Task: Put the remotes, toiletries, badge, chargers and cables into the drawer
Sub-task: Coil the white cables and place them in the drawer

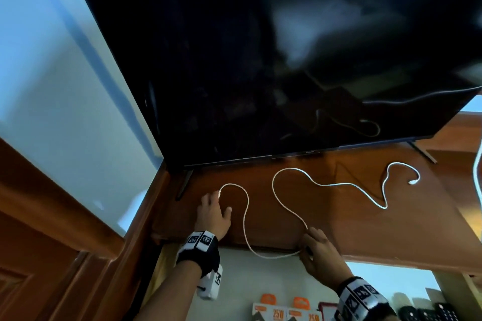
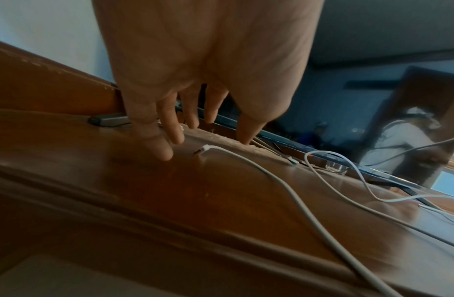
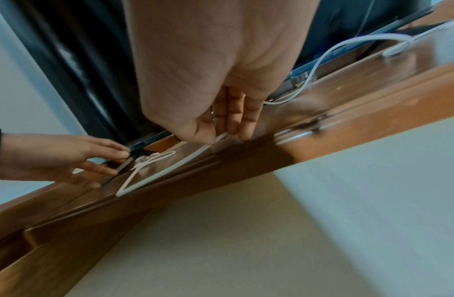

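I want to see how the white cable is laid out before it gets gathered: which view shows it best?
The head view: the whole white cable snakes across the wooden top. The left wrist view shows its plug end near the left hand; the right wrist view shows the right hand pinching a stretch.

Black television [image 1: 260,60], wooden cabinet top [image 1: 326,216], pale wall [image 1: 52,86]

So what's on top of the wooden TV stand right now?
On the wooden TV stand lie a looping white cable and the TV on its feet. Both hands touch it: the left hand by one plug, the right hand pinching the cable at the front edge.
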